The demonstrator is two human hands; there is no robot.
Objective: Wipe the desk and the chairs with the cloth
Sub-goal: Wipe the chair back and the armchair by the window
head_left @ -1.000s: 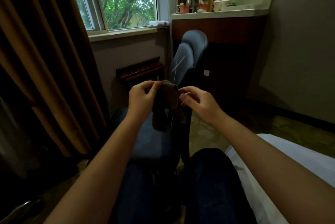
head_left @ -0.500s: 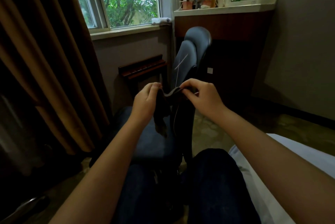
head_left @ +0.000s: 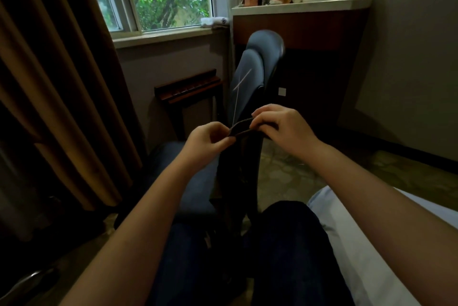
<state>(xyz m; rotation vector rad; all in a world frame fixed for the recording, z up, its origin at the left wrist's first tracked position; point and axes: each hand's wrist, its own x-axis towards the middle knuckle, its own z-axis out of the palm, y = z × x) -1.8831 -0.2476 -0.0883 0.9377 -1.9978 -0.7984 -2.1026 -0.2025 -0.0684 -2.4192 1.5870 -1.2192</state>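
Between left hand [head_left: 208,140] and right hand [head_left: 285,127], cloth [head_left: 241,126] edge; remainder below.

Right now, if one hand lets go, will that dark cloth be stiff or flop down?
Probably floppy: the dark cloth drapes limply down from where the left hand and right hand pinch it. Likely light too, since fingertip pinches alone hold it.

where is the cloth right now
In the head view the cloth is at centre frame, its top edge pinched between the left hand and right hand, hanging down in front of the blue chair.
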